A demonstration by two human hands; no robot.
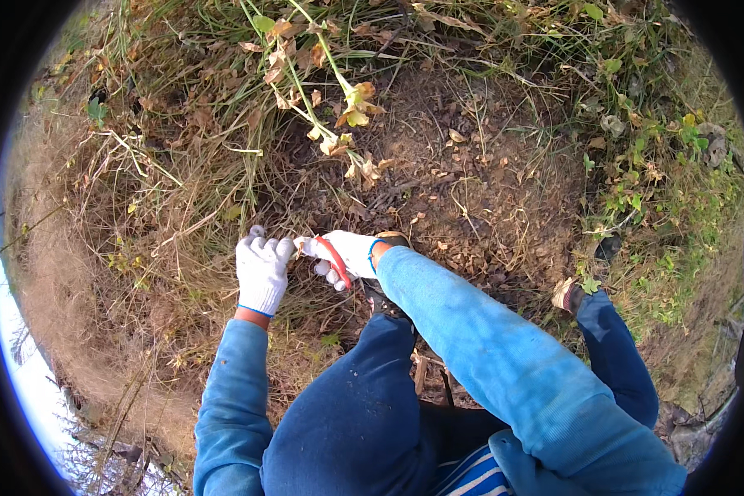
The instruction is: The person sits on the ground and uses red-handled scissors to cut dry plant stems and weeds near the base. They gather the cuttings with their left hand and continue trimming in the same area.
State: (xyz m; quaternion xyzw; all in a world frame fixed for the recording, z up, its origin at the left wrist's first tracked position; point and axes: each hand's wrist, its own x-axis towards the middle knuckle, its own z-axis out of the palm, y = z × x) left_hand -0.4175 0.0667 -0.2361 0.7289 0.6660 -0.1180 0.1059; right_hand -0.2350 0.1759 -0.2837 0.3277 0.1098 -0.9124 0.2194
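My right hand [346, 253], in a white knitted glove, grips a hand tool with red handles [333, 259], probably pruning shears; its blades are not clear to see. My left hand [263, 266], gloved the same way with curled fingers, meets the front of the tool. A small brownish piece shows where the two hands come together, but what the left fingers pinch is too small to tell. Beyond my hands, long green stems with yellowing, withered leaves [357, 105] reach down from the top of the view.
Dry grass [186, 217] lies thick on the left. Bare brown soil with fallen leaves [471, 180] spreads ahead and to the right. Green weeds [645, 186] grow at the far right. My shoes [394, 239] [563, 294] stand on the ground below.
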